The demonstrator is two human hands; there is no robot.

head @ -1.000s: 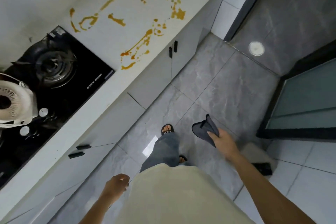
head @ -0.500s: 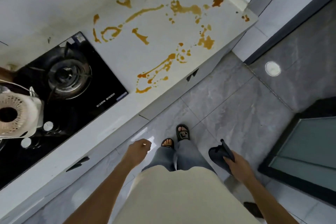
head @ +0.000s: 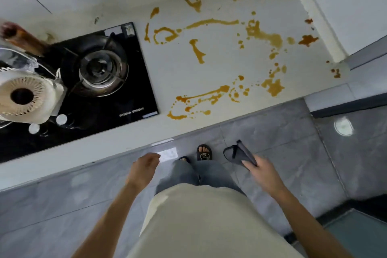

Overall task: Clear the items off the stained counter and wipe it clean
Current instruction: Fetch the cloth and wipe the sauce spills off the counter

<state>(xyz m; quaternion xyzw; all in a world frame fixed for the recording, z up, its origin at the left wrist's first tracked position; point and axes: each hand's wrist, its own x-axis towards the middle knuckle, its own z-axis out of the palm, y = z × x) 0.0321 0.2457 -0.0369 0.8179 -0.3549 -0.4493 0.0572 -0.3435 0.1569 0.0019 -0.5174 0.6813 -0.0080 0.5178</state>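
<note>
Right hand (head: 265,170) pinches a folded grey cloth (head: 238,154) at its near edge, held low over the floor, likely ready for wiping. Left hand (head: 144,166) hangs loosely curled, holding nothing. Counter (head: 219,65) ahead carries orange stains (head: 261,34), unwiped, no items on that patch. Stove (head: 100,73) to its left holds 1 white round appliance (head: 23,95); contents not visible.
</note>
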